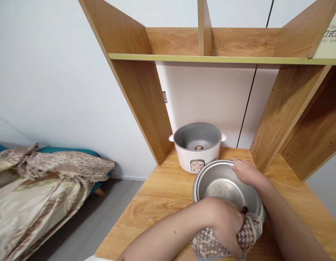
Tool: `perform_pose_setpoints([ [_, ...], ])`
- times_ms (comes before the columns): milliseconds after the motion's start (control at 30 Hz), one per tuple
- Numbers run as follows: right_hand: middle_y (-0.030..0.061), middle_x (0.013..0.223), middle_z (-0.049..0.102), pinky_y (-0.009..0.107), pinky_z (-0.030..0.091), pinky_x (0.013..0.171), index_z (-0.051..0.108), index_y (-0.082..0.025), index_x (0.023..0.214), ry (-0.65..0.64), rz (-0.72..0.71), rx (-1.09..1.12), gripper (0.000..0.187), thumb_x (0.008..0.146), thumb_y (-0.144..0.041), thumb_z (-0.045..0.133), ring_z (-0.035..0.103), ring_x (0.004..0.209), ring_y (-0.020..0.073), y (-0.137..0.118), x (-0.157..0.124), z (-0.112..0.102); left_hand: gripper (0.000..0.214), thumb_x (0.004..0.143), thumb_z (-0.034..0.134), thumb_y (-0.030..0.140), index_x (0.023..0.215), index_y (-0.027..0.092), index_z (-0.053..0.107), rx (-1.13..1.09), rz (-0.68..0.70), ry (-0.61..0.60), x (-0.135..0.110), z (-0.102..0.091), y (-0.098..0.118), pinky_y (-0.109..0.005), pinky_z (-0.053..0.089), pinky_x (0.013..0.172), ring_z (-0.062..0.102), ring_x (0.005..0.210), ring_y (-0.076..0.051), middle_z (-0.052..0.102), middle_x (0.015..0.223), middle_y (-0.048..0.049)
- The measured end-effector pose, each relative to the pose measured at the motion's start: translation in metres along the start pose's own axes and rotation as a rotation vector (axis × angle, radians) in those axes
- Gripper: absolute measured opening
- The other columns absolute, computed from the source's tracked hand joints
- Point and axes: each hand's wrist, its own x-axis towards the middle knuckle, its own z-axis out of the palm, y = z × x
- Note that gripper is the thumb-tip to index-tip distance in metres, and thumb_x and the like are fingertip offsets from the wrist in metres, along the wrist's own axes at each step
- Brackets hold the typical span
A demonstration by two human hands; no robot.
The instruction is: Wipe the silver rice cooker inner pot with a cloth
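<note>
A silver rice cooker inner pot (pixel 224 181) is tilted above the wooden desk, its open inside facing me. My right hand (pixel 245 171) grips its upper right rim, thumb and fingers closed over the edge. My left hand (pixel 228 222) is wrapped round a brown and white houndstooth cloth (pixel 248 232) at the pot's near rim; part of the cloth hangs below the hand. A small dark red bit (pixel 244 209) shows beside the left fingers, too little to name. Just behind the pot stands the white rice cooker body (pixel 197 152), lidless, its grey inside and round centre plate visible.
The wooden desk (pixel 135 217) carries upright side panels (pixel 146 108) and a shelf (pixel 178 58) above the cooker. A white wall (pixel 61 72) is at the left, with a bed under a patterned cover (pixel 48 192) and grey floor (pixel 108 203) below.
</note>
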Motion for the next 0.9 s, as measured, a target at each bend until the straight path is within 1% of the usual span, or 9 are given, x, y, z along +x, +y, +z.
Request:
perform_pose_setpoints([
  [100, 0.0053, 0.098, 0.07, 0.039, 0.054, 0.083, 0.062, -0.016, 0.114, 0.01, 0.006, 0.004, 0.028, 0.106, -0.036, 0.043, 0.067, 0.091, 0.0195, 0.0009, 0.001, 0.0005, 0.074, 0.075, 0.061, 0.059, 0.122, 0.003, 0.069, -0.02, 0.009, -0.016, 0.0002, -0.0005, -0.0007, -0.037, 0.055, 0.069, 0.072, 0.079, -0.03, 0.077, 0.098, -0.0198],
  [233, 0.0046, 0.098, 0.069, 0.04, 0.055, 0.084, 0.062, -0.016, 0.115, 0.014, 0.007, 0.011, 0.029, 0.105, -0.039, 0.046, 0.067, 0.091, 0.0191, 0.0013, 0.0015, 0.0011, 0.074, 0.074, 0.061, 0.061, 0.118, 0.002, 0.071, -0.044, 0.025, -0.059, 0.0019, 0.0011, -0.0021, -0.036, 0.055, 0.065, 0.071, 0.075, -0.029, 0.077, 0.094, -0.0198],
  [367, 0.0048, 0.099, 0.069, 0.04, 0.055, 0.085, 0.063, -0.016, 0.115, 0.013, 0.009, 0.014, 0.03, 0.105, -0.039, 0.047, 0.067, 0.091, 0.0193, 0.0006, 0.0003, 0.0007, 0.069, 0.074, 0.063, 0.059, 0.115, 0.005, 0.073, -0.024, 0.013, 0.001, 0.0028, 0.004, -0.0021, -0.037, 0.055, 0.068, 0.072, 0.077, -0.029, 0.077, 0.094, -0.0187],
  [467, 0.0051, 0.1, 0.069, 0.04, 0.055, 0.085, 0.063, -0.016, 0.115, 0.008, 0.012, 0.016, 0.031, 0.105, -0.041, 0.047, 0.067, 0.093, 0.0194, 0.0003, -0.0006, -0.0003, 0.069, 0.074, 0.063, 0.06, 0.112, 0.005, 0.074, -0.014, 0.015, 0.048, 0.0019, 0.0035, -0.0013, -0.038, 0.055, 0.07, 0.072, 0.079, -0.03, 0.077, 0.095, -0.0196],
  [633, 0.0047, 0.1, 0.069, 0.04, 0.055, 0.084, 0.064, -0.017, 0.114, 0.003, 0.017, 0.019, 0.031, 0.104, -0.043, 0.05, 0.067, 0.091, 0.0189, 0.0003, -0.0004, -0.0011, 0.069, 0.074, 0.062, 0.062, 0.109, 0.004, 0.075, -0.002, 0.032, 0.014, 0.0009, 0.0, -0.0007, -0.037, 0.055, 0.069, 0.072, 0.077, -0.03, 0.077, 0.094, -0.0196],
  [800, 0.0048, 0.101, 0.07, 0.041, 0.056, 0.085, 0.064, -0.017, 0.115, 0.007, 0.016, 0.022, 0.031, 0.104, -0.042, 0.05, 0.068, 0.092, 0.0191, 0.0004, -0.0006, -0.0011, 0.071, 0.071, 0.064, 0.063, 0.111, 0.005, 0.074, -0.007, 0.027, 0.042, 0.0019, 0.0007, -0.0009, -0.037, 0.054, 0.063, 0.072, 0.073, -0.029, 0.078, 0.092, -0.0185],
  [900, 0.0051, 0.103, 0.07, 0.041, 0.056, 0.086, 0.064, -0.016, 0.117, 0.004, 0.019, 0.022, 0.032, 0.103, -0.042, 0.052, 0.068, 0.093, 0.0194, 0.0, -0.001, -0.0016, 0.07, 0.073, 0.063, 0.062, 0.111, 0.004, 0.073, -0.013, 0.033, 0.001, 0.002, -0.0004, -0.0002, -0.036, 0.054, 0.063, 0.071, 0.075, -0.029, 0.077, 0.092, -0.0186],
])
